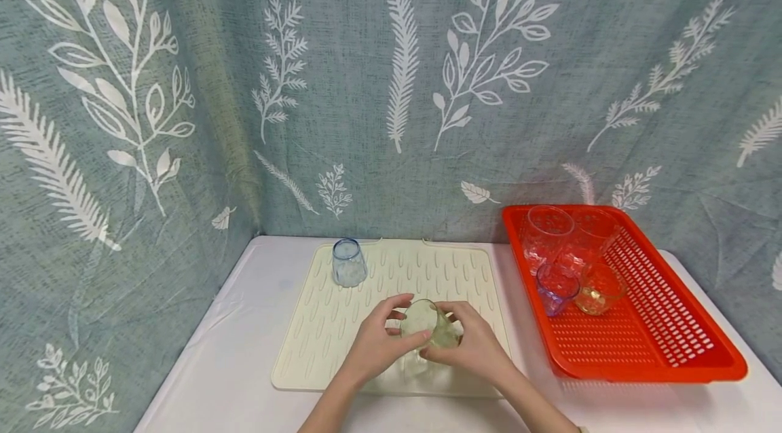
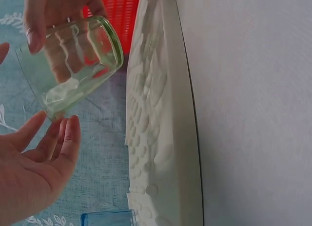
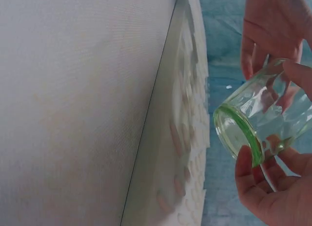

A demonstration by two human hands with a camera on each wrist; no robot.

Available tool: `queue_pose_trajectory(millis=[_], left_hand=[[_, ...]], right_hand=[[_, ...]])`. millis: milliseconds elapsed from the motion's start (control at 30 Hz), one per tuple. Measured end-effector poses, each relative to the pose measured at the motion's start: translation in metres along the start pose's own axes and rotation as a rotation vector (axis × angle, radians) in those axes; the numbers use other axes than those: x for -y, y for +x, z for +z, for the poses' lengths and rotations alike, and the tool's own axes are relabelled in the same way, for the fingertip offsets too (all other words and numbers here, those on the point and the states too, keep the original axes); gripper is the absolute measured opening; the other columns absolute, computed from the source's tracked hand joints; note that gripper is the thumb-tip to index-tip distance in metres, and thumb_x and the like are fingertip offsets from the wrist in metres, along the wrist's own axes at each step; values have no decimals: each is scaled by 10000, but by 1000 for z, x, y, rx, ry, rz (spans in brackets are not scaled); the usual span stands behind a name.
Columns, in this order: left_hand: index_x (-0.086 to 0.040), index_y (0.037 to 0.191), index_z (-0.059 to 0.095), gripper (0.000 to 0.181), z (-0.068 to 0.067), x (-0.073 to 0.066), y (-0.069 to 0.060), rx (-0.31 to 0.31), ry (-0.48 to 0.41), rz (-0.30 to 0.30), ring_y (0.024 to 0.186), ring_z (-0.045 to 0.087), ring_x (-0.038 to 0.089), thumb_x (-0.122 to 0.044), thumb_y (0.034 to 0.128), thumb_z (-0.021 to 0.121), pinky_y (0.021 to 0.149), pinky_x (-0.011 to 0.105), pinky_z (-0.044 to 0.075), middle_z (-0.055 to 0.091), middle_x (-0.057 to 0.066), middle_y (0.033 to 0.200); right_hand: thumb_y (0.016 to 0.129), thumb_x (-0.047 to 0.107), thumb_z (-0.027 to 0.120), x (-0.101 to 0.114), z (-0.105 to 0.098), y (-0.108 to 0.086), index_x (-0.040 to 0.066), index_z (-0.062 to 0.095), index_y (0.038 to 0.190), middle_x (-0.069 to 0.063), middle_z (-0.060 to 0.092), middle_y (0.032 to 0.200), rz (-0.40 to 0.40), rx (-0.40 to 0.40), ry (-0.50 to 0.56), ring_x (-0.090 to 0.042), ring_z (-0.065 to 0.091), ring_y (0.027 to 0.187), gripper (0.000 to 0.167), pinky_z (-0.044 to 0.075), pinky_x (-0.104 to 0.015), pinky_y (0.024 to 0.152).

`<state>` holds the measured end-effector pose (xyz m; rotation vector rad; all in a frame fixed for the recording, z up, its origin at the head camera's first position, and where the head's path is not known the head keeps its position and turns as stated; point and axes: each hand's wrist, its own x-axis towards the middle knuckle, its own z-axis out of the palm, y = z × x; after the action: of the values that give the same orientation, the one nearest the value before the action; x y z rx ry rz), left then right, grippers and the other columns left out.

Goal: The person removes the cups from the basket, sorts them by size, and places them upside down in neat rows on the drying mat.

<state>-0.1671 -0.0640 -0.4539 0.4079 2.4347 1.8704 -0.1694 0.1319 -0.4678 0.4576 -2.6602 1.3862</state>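
Both hands hold a pale green, clear drinking glass above the front of a cream drying mat. The glass is tilted, its thick green base towards the right hand. At its rim end, the left hand has its thumb on one side and fingertips on the other; in the left wrist view, the fingertips touch the rim. My right hand grips the base end between thumb and fingers, seen closely in the right wrist view. A light blue glass stands at the mat's back left.
On the right, a red plastic basket contains two tall clear glasses, a purple cup and a yellowish cup. A white cloth covers the table. Behind hangs a teal leaf-print curtain.
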Motion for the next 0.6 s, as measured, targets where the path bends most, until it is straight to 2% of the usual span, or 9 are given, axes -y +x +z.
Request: queue_pose_trajectory(millis=[167, 367, 467, 600], left_hand=[[-134, 1351, 544, 652, 3, 3, 0, -3, 37, 32, 1148, 509, 325, -354, 791, 797, 879, 394, 506, 543, 143, 1307], [-140, 1317, 575, 631, 5, 5, -1, -28, 43, 52, 1124, 525, 328, -339, 766, 811, 847, 347, 517, 564, 135, 1270], [-144, 1299, 590, 609, 5, 5, -1, -45, 39, 56, 1111, 534, 322, -315, 761, 819, 836, 331, 523, 573, 133, 1249], [-140, 1294, 594, 583, 5, 6, 1, -61, 11, 40, 1112, 541, 314, -292, 778, 819, 836, 328, 525, 584, 133, 1241]], right_hand=[[629, 350, 904, 1, 1, -1, 133, 637, 1220, 38, 602, 1156, -75, -25, -65, -182, 553, 1015, 684, 488, -369, 819], [634, 320, 909, 2, 3, -1, 173, 626, 1245, 35, 586, 1192, -91, -22, -90, -205, 529, 1151, 690, 466, -475, 941], [641, 325, 907, 3, 2, 0, 176, 618, 1262, 35, 581, 1206, -95, -15, -85, -210, 521, 1165, 701, 462, -479, 947], [661, 325, 900, 3, 1, 1, 173, 599, 1289, 41, 579, 1218, -99, -9, -58, -196, 523, 1131, 713, 487, -401, 874]])
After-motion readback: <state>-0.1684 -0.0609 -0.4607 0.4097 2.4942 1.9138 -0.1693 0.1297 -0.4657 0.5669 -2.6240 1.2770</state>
